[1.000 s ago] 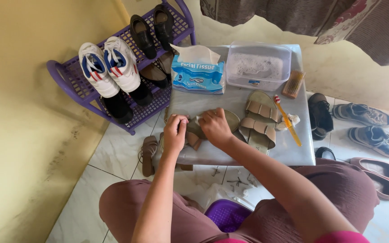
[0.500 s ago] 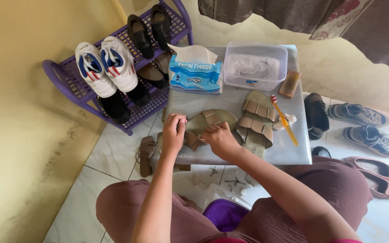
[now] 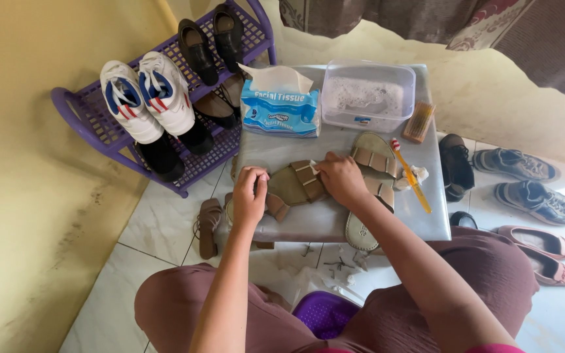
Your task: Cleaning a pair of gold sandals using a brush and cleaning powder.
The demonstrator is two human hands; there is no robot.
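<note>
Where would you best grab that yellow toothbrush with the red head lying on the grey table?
Take the yellow toothbrush by the bare lower half of its handle, coming from above on the right. It lies flat on the grey table, its red head resting against the tan sandal, so the handle end is freest.

blue tissue pack [image 3: 280,111] on table

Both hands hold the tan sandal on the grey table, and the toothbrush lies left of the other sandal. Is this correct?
Not quite: in the head view the toothbrush lies right of the other sandal. Both the left hand and right hand hold the tan sandal on the grey table.
</note>
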